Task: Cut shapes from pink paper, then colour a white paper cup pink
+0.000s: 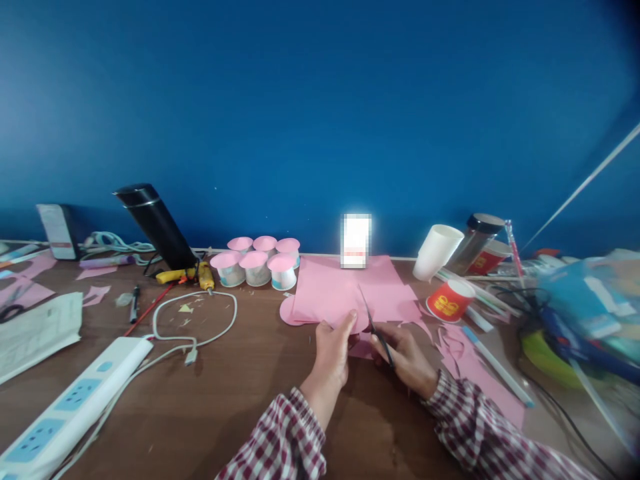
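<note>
My left hand (334, 347) pinches a piece of pink paper (325, 301) near its rounded lower edge, thumb on top. In my right hand (406, 359) is a pair of scissors (379, 333), with the blades pointing up and away at the paper's right side. Whether the blades are closed on the paper I cannot tell. More pink paper (390, 275) lies flat beneath and behind. Left of it stand several small cups (283, 275) with pink round tops, in two rows. My right fingers are partly hidden behind the scissors.
A bright phone (355, 241) leans at the wall. To the right are a red paper cup (450, 300), white cups (437, 250) and pink scraps (480, 380). Leftward lie a power strip (75, 407), a looped white cable (195, 348), a yellow glue gun (205, 276) and a black bottle (157, 223).
</note>
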The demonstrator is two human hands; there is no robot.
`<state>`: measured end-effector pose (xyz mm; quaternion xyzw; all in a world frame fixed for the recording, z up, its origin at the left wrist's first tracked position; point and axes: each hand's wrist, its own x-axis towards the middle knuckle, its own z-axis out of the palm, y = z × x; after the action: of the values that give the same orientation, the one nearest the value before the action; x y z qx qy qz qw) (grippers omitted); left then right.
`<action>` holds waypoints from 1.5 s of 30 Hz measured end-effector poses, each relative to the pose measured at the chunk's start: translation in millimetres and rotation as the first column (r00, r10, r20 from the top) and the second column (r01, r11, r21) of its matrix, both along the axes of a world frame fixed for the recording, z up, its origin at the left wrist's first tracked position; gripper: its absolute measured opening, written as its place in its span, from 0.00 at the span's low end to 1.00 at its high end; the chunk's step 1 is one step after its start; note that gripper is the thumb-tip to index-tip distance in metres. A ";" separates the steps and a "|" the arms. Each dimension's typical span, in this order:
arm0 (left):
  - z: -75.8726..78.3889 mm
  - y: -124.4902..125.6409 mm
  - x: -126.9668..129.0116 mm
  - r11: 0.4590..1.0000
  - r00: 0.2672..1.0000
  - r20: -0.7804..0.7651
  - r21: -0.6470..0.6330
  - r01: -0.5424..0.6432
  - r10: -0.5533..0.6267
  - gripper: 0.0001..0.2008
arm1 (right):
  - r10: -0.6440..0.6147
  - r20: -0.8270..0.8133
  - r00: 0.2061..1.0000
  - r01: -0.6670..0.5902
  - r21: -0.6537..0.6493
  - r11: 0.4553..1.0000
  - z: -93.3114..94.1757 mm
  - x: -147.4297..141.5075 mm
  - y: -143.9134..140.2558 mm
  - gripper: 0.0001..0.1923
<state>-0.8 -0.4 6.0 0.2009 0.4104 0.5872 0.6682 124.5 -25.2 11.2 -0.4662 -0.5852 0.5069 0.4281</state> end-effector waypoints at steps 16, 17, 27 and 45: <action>-4.7 2.9 -0.5 0.999 1.000 -0.023 -0.041 -0.010 0.009 0.19 | -0.010 0.011 1.000 0.011 -0.010 1.000 -2.1 1.6 -0.5 0.18; -4.7 2.9 -0.5 0.999 1.000 -0.023 -0.040 -0.010 0.010 0.19 | -0.013 0.008 1.000 0.013 -0.015 1.000 -1.6 1.3 -0.8 0.19; -2.6 1.8 -1.0 1.000 1.000 -0.024 -0.028 -0.004 0.003 0.19 | -0.039 -0.006 0.999 0.039 -0.035 0.999 -1.1 0.4 -0.4 0.21; -0.1 2.5 -3.3 0.999 1.000 -0.002 -0.041 -0.007 0.007 0.20 | -0.041 0.033 0.999 0.042 -0.034 0.999 -2.3 1.4 -0.3 0.21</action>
<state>-4.1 2.1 5.8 0.1862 0.4238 0.5805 0.6699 125.9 -25.5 8.9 -0.4936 -0.5733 0.5007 0.4208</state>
